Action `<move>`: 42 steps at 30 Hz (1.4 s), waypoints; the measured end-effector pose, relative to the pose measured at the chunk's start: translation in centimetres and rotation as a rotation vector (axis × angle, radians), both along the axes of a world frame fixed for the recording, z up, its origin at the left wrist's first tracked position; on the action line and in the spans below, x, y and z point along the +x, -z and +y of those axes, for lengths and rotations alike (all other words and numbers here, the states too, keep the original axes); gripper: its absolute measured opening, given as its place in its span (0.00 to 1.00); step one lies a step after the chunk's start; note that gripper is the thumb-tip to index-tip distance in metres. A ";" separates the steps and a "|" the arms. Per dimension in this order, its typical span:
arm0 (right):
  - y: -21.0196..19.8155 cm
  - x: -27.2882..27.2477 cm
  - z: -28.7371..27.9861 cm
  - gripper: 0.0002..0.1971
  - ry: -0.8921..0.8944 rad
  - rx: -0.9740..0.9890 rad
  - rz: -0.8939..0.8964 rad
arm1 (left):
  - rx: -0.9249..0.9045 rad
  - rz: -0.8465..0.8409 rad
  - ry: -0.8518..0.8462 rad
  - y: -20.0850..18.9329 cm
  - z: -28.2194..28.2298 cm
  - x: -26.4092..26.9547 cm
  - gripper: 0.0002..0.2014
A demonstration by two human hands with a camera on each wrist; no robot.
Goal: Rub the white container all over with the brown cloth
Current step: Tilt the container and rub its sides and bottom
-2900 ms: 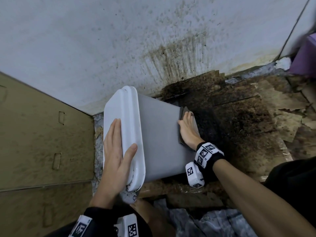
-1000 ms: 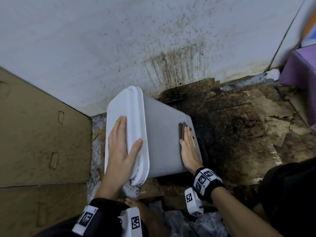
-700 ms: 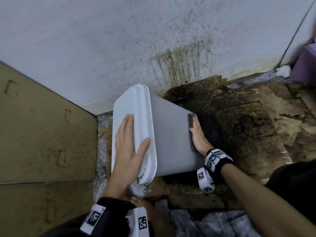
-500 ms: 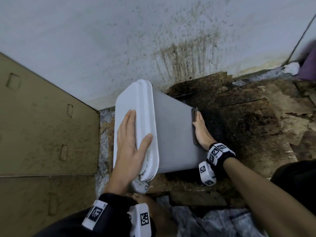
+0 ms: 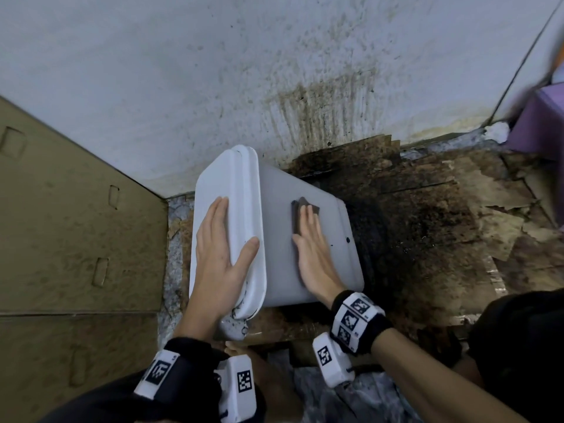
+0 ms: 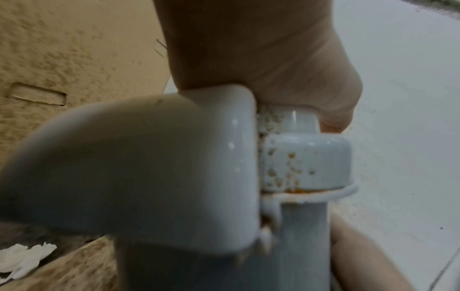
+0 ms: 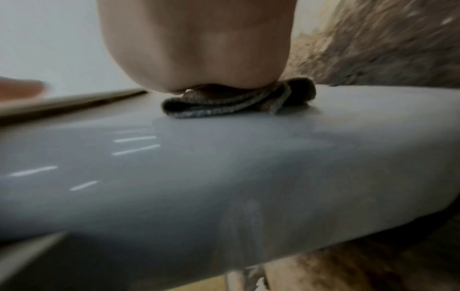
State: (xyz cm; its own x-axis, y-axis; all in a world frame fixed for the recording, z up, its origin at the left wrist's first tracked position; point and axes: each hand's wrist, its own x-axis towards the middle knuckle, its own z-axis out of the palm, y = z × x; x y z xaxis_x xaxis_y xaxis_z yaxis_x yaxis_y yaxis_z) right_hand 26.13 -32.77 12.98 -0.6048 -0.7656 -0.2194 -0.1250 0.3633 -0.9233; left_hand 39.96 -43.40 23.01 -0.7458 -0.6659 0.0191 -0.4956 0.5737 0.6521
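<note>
The white container lies on its side on the dirty floor, with its lidded top toward the left. My left hand rests flat on the lid, thumb hooked over the rim. My right hand lies flat with straight fingers on the upturned side wall, pressing the folded brown cloth against it. The right wrist view has the cloth squashed under my palm on the grey wall. The left wrist view is filled by the lid's rim and a speckled hinge part.
A stained white wall rises just behind the container. Tan cardboard panels stand at the left. Dark, wet, torn cardboard covers the floor to the right. A purple box sits at the far right. Crumpled plastic lies near my wrists.
My right hand has slid the cloth from the container's right edge leftward onto the middle of the side wall. The left hand stays on the lid.
</note>
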 end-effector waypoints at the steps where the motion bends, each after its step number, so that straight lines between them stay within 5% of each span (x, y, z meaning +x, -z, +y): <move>1: -1.1 0.8 -0.3 0.34 -0.026 -0.041 0.016 | 0.004 -0.003 -0.006 0.0 -0.1 0.1 0.43; 8: -3.7 3.2 0.6 0.29 -0.101 -0.190 0.147 | -0.015 0.003 0.000 0.2 0.0 -0.2 0.45; 16: 5.4 0.3 4.6 0.29 -0.008 -0.065 0.150 | 0.029 0.006 -0.013 0.0 -0.3 0.4 0.43; 21: 9.9 -2.2 5.5 0.29 0.087 0.137 -0.034 | 0.021 0.009 -0.005 -0.2 0.0 0.0 0.43; 26: 7.7 -1.2 3.9 0.31 0.135 0.143 -0.069 | 0.029 0.001 -0.016 -0.1 -0.1 0.1 0.44; 35: -1.2 3.9 1.3 0.30 -0.019 -0.120 0.133 | 0.017 0.002 -0.027 0.1 -0.4 0.3 0.45; 42: 2.7 1.5 3.5 0.28 -0.080 -0.166 0.206 | 0.024 0.008 -0.026 0.0 -0.3 0.4 0.43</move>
